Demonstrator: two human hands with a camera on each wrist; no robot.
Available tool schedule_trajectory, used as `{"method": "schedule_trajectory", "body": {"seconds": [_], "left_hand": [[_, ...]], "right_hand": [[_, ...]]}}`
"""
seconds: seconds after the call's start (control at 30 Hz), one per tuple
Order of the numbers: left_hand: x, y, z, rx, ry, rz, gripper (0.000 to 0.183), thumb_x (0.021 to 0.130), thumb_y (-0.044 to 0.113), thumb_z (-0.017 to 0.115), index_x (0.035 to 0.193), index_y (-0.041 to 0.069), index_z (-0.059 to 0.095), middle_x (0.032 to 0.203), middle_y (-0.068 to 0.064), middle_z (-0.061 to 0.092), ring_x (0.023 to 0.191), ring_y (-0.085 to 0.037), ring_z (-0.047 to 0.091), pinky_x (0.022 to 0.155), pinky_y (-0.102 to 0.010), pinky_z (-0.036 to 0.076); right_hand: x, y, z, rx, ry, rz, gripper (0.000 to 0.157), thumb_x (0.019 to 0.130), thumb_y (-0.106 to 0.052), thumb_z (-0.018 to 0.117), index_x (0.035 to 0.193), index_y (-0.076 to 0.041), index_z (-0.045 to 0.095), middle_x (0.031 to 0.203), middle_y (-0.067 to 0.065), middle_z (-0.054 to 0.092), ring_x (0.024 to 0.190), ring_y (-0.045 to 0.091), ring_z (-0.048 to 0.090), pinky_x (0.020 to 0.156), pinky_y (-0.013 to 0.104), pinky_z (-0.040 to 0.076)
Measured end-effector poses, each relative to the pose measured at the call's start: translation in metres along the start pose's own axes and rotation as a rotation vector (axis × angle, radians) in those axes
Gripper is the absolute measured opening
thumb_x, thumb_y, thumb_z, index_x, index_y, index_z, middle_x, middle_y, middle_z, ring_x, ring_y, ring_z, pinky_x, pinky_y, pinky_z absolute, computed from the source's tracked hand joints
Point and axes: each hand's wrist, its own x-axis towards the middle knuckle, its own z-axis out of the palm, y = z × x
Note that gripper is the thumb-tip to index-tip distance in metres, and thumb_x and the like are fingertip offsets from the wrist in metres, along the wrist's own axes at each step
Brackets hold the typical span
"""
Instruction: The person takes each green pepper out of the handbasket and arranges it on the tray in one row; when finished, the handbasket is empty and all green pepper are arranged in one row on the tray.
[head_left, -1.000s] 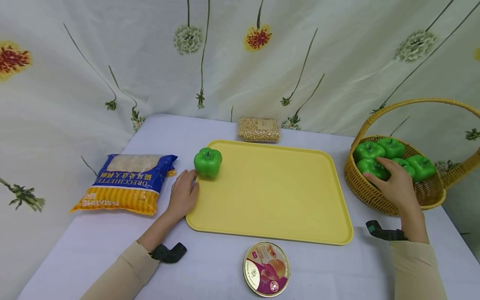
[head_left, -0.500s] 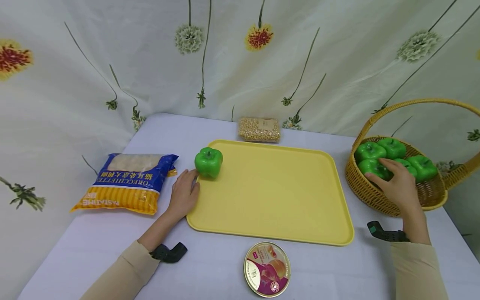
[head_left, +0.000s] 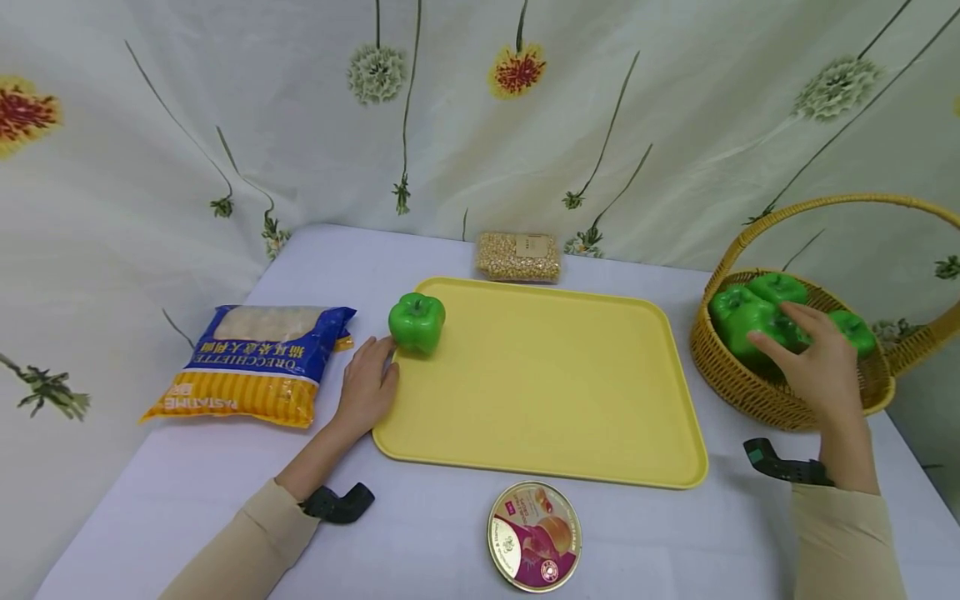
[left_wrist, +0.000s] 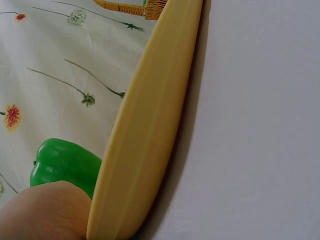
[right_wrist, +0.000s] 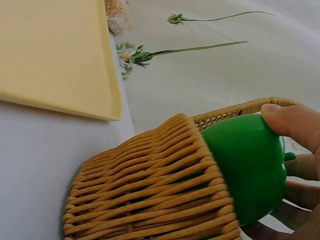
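Note:
My right hand [head_left: 821, 367] grips a green bell pepper [right_wrist: 247, 165] between thumb and fingers. It is raised at the near left rim of the wicker basket [head_left: 731, 387], where several more green bell peppers [head_left: 777, 287] lie. In the right wrist view the thumb presses the held pepper's upper side, while the other fingers reach behind its stem end. My left hand [head_left: 367, 387] rests at the left rim of the yellow tray [head_left: 540, 392], fingers relaxed. Just beyond its fingertips, one green bell pepper [head_left: 417, 323] stands at the tray's upper left corner.
A blue and orange pasta bag [head_left: 251, 367] lies left of the tray. Behind the tray is a clear pack of pale grains [head_left: 510, 260]; a round tin [head_left: 534, 537] sits in front. The basket's tall handle [head_left: 847, 200] arches over the peppers. A floral cloth hangs behind the table.
My right hand has risen slightly and shifted right, lifting and tilting the bell pepper it grips among the others in the basket. The left hand has stayed in place.

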Motion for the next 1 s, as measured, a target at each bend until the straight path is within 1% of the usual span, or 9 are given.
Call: {"method": "schedule_trajectory", "body": {"seconds": [0.13,0.23,0.33,0.4,0.47,0.57,0.8,0.87,1.0], "left_hand": [[0.0,-0.001,-0.001,-0.003,-0.003,-0.003,0.043,0.097,0.004,0.043,0.138,-0.008,0.045,0.142,-0.028,0.047,0.143,-0.047,0.024,0.116,-0.063,0.016],[0.0,-0.001,-0.001,-0.002,-0.004,-0.009,0.043,0.097,0.003,0.043,0.138,-0.008,0.045,0.143,-0.028,0.047,0.144,-0.047,0.024,0.116,-0.063,0.016],[0.0,-0.001,-0.002,-0.001,-0.001,-0.01,0.042,0.097,0.003,0.044,0.138,-0.008,0.045,0.143,-0.028,0.047,0.144,-0.047,0.024,0.116,-0.063,0.016],[0.0,-0.001,-0.003,-0.002,0.001,-0.011,0.042,0.097,0.002,0.044,0.138,-0.008,0.046,0.143,-0.028,0.047,0.144,-0.047,0.023,0.116,-0.064,0.015],[-0.001,-0.001,-0.003,-0.001,0.004,-0.007,0.042,0.097,0.002,0.044,0.138,-0.008,0.045,0.142,-0.028,0.047,0.144,-0.048,0.024,0.116,-0.064,0.016],[-0.001,-0.002,-0.004,0.001,0.011,-0.006,0.043,0.096,0.003,0.043,0.137,-0.008,0.046,0.142,-0.028,0.048,0.143,-0.048,0.024,0.115,-0.064,0.016],[-0.001,0.0,-0.002,-0.011,0.011,-0.006,0.042,0.096,0.002,0.045,0.136,-0.008,0.047,0.139,-0.028,0.05,0.143,-0.047,0.026,0.115,-0.064,0.017],[-0.001,0.001,-0.002,-0.016,0.009,-0.003,0.042,0.095,0.002,0.045,0.136,-0.008,0.047,0.139,-0.028,0.05,0.143,-0.047,0.026,0.115,-0.064,0.017],[-0.001,0.0,0.0,-0.017,0.011,-0.004,0.042,0.096,0.002,0.045,0.136,-0.008,0.047,0.14,-0.028,0.05,0.143,-0.047,0.025,0.116,-0.063,0.016]], "right_hand": [[-0.001,-0.006,-0.005,0.01,0.043,0.017,0.07,0.095,-0.034,0.062,0.151,-0.002,0.033,0.157,0.025,0.026,0.142,0.051,0.024,0.1,0.072,0.034],[-0.002,-0.01,-0.009,0.011,0.082,0.011,0.068,0.095,-0.033,0.063,0.151,-0.005,0.035,0.157,0.021,0.03,0.143,0.046,0.027,0.104,0.063,0.04],[-0.003,-0.014,-0.011,0.013,0.113,-0.015,0.066,0.094,-0.031,0.065,0.15,-0.008,0.038,0.155,0.019,0.035,0.142,0.044,0.031,0.106,0.034,0.044],[-0.004,-0.018,-0.012,0.031,0.123,-0.046,0.065,0.093,-0.028,0.066,0.149,-0.008,0.041,0.154,0.019,0.037,0.139,0.044,0.035,0.097,0.015,0.04],[-0.005,-0.023,-0.012,0.052,0.119,-0.075,0.063,0.092,-0.026,0.067,0.148,-0.008,0.042,0.153,0.019,0.038,0.137,0.045,0.037,0.087,0.004,0.035],[-0.005,-0.031,-0.008,0.085,0.086,-0.129,0.063,0.092,-0.024,0.068,0.147,-0.007,0.043,0.152,0.021,0.039,0.133,0.048,0.041,0.08,0.0,0.032],[-0.005,-0.05,0.01,0.123,-0.009,-0.224,0.064,0.09,-0.023,0.071,0.146,-0.004,0.044,0.148,0.022,0.043,0.128,0.05,0.044,0.078,-0.002,0.031],[-0.003,-0.056,0.017,0.14,-0.03,-0.248,0.064,0.089,-0.021,0.072,0.145,-0.004,0.045,0.148,0.023,0.043,0.128,0.049,0.045,0.079,-0.003,0.032],[0.002,-0.07,0.037,0.186,-0.094,-0.308,0.063,0.089,-0.02,0.072,0.144,-0.003,0.047,0.147,0.021,0.044,0.128,0.045,0.046,0.085,0.005,0.042]]}}
